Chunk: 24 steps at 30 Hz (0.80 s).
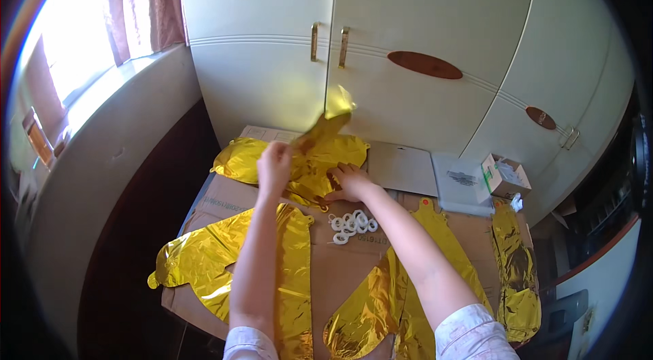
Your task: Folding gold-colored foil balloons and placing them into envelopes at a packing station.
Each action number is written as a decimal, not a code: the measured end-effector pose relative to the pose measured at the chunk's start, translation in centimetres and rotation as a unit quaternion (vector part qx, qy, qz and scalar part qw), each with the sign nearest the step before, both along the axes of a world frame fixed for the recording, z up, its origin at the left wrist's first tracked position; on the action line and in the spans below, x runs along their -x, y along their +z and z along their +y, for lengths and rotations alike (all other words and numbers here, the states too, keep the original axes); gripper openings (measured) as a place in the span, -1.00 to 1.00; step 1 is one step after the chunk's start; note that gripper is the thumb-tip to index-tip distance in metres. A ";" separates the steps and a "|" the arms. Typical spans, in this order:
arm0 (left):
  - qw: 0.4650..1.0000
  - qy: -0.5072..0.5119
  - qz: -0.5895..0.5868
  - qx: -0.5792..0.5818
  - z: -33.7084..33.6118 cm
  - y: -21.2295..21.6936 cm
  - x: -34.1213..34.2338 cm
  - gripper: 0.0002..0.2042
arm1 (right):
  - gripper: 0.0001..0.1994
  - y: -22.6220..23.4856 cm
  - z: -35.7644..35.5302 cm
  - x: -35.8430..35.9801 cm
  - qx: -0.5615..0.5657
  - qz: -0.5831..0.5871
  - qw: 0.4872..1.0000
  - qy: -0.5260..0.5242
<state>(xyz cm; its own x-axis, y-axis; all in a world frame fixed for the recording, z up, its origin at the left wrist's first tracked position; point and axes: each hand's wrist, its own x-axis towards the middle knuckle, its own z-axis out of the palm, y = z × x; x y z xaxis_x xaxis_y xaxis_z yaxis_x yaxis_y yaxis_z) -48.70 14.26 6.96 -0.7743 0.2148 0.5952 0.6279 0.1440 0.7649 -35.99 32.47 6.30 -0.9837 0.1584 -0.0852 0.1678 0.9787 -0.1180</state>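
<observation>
At the far side of the table, my left hand point(274, 164) is closed in a grip at the edge of a gold foil balloon point(320, 130), a flap of which is lifted and blurred toward the cabinet. My right hand point(350, 182) rests on the crumpled foil with its fingers apart. Just nearer than that hand lies a small heap of white ribbon rolls point(354, 223). Flat gold foil balloons are spread closer to me: one on the left point(197, 261), one in the near middle point(367, 305) partly behind my right forearm, and a narrow one at the right edge point(518, 278).
Brown cardboard point(221, 193) covers the table. Along its back stand a grey flat panel point(401, 168), a clear plastic packet point(461, 184) and a small open box point(505, 175). A cream cabinet point(265, 81) rises behind; a curved wall point(146, 111) with a window is at left.
</observation>
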 end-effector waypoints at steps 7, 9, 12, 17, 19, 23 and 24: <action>0.977 0.088 0.104 -0.164 -5.8 10.9 8.3 -0.90 | -0.13 0.6 0.8 -1.6 -0.004 -0.022 0.999 -0.045; 0.968 0.149 0.104 -0.174 -10.6 14.3 11.3 -0.86 | -0.13 0.8 0.1 -1.2 0.000 -0.020 0.999 -0.040; 0.946 0.150 0.199 -0.209 -20.1 19.2 16.5 -0.83 | -0.14 0.9 -1.1 -0.5 0.017 -0.021 0.999 -0.027; 0.867 0.191 0.434 -0.150 -26.8 31.0 7.4 -0.77 | -0.15 1.5 -1.9 -0.7 0.036 -0.049 0.998 -0.034; 0.919 0.082 0.363 -0.131 -27.2 32.1 5.0 -0.81 | -0.08 0.7 -1.7 -1.5 -0.009 0.024 0.999 -0.026; 0.864 0.232 0.409 0.183 -18.3 29.4 -5.7 -0.93 | 0.04 1.5 -0.7 -4.4 0.062 0.146 0.987 -0.004; 0.811 0.202 0.507 0.211 -17.1 29.3 -8.3 -0.93 | 0.09 2.7 -1.4 -5.7 0.140 0.195 0.970 0.028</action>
<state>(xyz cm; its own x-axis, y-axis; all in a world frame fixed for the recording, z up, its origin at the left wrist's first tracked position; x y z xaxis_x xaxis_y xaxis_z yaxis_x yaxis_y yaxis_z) -40.39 -2.86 36.28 0.0084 0.4162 0.9093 0.7396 0.6094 -0.2857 -30.28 31.06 9.02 -0.9561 0.1289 0.2630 0.0052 0.9053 -0.4246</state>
